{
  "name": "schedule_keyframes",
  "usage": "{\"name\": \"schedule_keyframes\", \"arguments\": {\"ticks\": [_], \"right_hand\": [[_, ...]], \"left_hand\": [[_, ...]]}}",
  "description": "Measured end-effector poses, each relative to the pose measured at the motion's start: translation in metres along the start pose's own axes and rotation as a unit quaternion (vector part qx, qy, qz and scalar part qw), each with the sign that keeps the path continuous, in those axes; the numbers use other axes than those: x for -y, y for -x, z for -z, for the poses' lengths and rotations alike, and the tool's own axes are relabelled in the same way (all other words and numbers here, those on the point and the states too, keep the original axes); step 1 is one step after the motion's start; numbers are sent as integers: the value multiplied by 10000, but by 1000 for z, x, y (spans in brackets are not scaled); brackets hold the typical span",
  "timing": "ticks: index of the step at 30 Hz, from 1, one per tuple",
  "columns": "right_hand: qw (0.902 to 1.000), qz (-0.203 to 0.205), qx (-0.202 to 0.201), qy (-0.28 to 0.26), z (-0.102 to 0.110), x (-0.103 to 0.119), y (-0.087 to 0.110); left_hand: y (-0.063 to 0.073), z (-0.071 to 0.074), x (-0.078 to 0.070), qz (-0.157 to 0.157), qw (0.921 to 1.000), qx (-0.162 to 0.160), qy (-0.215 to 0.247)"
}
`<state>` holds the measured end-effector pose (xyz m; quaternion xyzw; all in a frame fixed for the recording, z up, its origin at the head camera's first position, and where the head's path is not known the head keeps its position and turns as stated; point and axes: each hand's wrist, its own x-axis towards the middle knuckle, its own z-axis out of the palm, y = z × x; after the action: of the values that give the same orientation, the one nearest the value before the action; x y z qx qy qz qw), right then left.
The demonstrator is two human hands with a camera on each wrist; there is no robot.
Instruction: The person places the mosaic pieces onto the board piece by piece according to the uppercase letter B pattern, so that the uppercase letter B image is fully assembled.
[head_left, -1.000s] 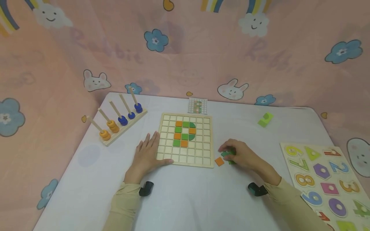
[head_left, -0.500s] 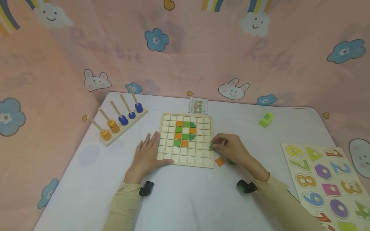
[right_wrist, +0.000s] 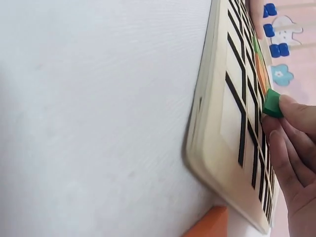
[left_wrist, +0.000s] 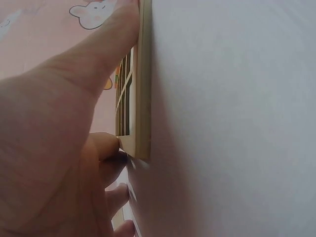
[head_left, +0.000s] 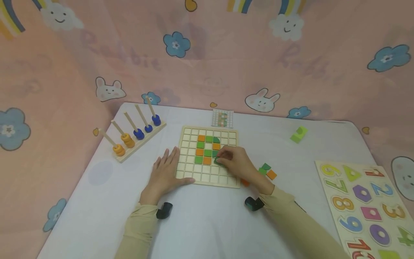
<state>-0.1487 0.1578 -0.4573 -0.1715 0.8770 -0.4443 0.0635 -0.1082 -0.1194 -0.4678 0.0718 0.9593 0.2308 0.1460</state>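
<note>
A wooden grid board [head_left: 196,177] lies on the table with orange and green tiles set in its middle cells. My left hand [head_left: 163,177] rests at the board's left edge, fingers straight and spread, the thumb along the near left corner. In the left wrist view the thumb [left_wrist: 106,44] touches the board's rim. Over the middle right cells, my right hand [head_left: 238,163] pinches a dark green tile [right_wrist: 272,103] between thumb and fingers. That tile is just below the rounded green pieces; the fingers partly hide it in the head view.
Loose green and orange tiles [head_left: 271,175] lie right of the board. A pattern card [head_left: 222,118] sits behind it. At left stands a bead-peg counter [head_left: 139,143]; at right are a light green block [head_left: 299,134] and a number puzzle board [head_left: 349,190].
My right hand has picked up the dark green tile from the loose pile and carried it left over the board, uncovering the loose tiles. The left hand stays in place.
</note>
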Motion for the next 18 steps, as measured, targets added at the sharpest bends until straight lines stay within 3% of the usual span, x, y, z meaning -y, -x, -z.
{"name": "schedule_keyframes", "arguments": {"ticks": [11, 18], "right_hand": [[9988, -240, 202, 373, -6, 5, -9], [9962, -398, 103, 774, -8, 7, -9]], "left_hand": [[1, 1, 0, -32, 10000, -51, 16], [1, 1, 0, -30, 10000, -19, -4]]}}
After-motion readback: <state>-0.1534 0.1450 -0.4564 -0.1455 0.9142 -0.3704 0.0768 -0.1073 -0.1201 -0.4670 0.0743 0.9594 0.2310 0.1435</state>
